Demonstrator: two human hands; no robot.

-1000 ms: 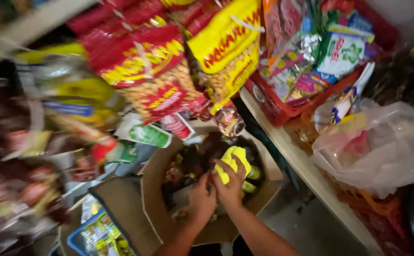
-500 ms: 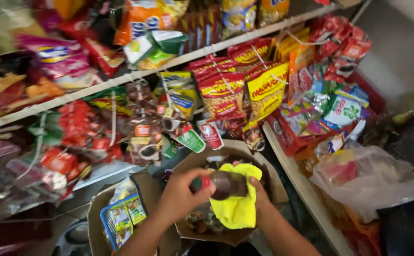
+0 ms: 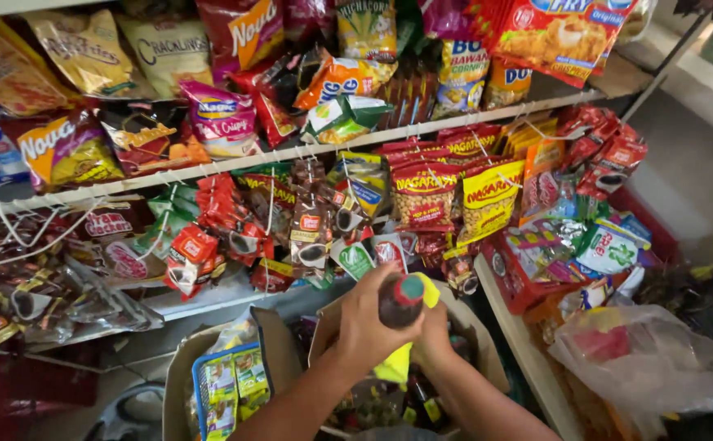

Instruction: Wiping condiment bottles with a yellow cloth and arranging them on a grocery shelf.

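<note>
Across the upper half of the frame ran a white shelf [image 3: 209,167] crowded with snack bags in yellow, red and orange, and below its edge hung strips of small red and brown sachets [image 3: 209,237]. Right of centre, yellow and red nut packets [image 3: 454,196] dangled above a red crate [image 3: 528,286] of mixed sweets, and a clear plastic bag [image 3: 642,359] lay at lower right. At lower left, a cardboard box [image 3: 181,384] held a blue-edged pack; its lower part was cut off by the frame. A second cardboard box [image 3: 470,327] sat under the hands, its contents dark and hard to make out. Near the bottom centre, the left hand [image 3: 364,327] came up from below with fingers wrapped tight around a dark bottle [image 3: 397,304] with a red and green cap, held over that box. The right hand [image 3: 434,331] sat just behind it, mostly hidden, fingers closed on a yellow cloth [image 3: 397,363] pressed against the bottle.
</note>
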